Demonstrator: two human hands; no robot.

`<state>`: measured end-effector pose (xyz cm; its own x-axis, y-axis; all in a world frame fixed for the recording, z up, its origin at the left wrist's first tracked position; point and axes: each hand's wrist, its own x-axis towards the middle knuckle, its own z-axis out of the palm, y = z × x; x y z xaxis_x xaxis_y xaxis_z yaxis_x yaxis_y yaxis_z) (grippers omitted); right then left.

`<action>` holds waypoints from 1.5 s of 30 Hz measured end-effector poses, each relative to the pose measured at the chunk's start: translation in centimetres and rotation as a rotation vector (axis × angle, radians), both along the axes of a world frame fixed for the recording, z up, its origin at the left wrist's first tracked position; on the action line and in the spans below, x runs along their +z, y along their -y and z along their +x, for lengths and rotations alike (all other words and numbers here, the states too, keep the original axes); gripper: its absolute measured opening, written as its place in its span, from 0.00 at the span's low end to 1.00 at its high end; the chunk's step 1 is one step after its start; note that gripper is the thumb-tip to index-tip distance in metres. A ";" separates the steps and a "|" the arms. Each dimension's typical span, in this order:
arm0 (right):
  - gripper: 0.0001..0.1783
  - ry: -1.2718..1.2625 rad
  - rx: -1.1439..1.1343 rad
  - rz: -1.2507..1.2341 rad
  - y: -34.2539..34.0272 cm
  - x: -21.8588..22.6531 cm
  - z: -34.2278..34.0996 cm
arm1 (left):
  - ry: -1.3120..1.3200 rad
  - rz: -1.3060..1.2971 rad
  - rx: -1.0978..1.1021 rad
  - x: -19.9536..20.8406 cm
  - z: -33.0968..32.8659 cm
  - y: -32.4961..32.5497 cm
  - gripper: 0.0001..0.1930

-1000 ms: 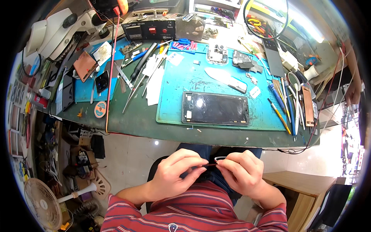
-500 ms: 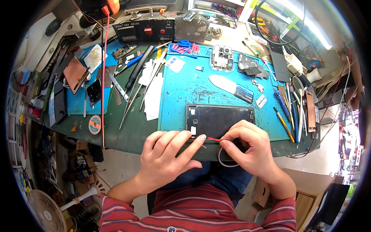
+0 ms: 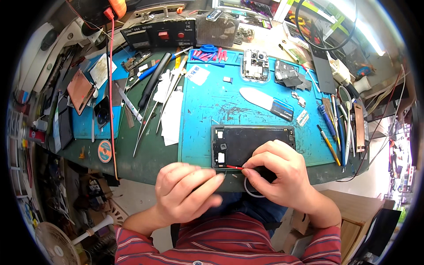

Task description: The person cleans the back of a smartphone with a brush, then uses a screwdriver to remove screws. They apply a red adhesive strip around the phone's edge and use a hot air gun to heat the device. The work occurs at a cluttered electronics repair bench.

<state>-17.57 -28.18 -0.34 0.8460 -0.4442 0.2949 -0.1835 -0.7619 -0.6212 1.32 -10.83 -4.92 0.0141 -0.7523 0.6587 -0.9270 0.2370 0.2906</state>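
Head view: the right hand's (image 3: 271, 170) fingers are pinched together, thumb against forefinger, on one end of a red strip (image 3: 234, 167). Its free end points to nine o'clock, over the phone's (image 3: 260, 134) near edge; whether it touches there cannot be told. A pale loop (image 3: 248, 189) hangs just below that hand. At the phone's eight o'clock, the left hand (image 3: 187, 190) is blurred, its fingers half curled and the thumb a little apart; whether they hold anything cannot be told.

The strip looks thin, light and probably bendy, so a pinch close to its working end should steady it best. The phone lies flat on the mat (image 3: 198, 112), screenless or not being hard to judge; its dark face looks smooth, likely slippery and easily cracked. It seems stiff but thin, best held by the rim at three and nine o'clock, without pressing the middle.

Beyond it, at twelve o'clock, lies a blade (image 3: 260, 99); at three, a pen (image 3: 327, 143). Worktop (image 3: 139, 162) surrounds the mat.
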 end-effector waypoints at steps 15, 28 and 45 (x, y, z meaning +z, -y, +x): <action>0.07 -0.042 0.009 -0.006 0.2 0.5 0.2 | 0.171 0.112 0.108 -0.4 -0.5 0.3 0.26; 0.08 -0.018 0.025 -0.001 0.3 0.3 0.3 | 0.233 0.138 0.112 -0.4 -0.7 0.3 0.33; 0.21 -0.020 0.206 -0.378 2.1 0.2 -4.2 | 0.390 0.117 0.071 -0.3 -0.2 0.6 0.31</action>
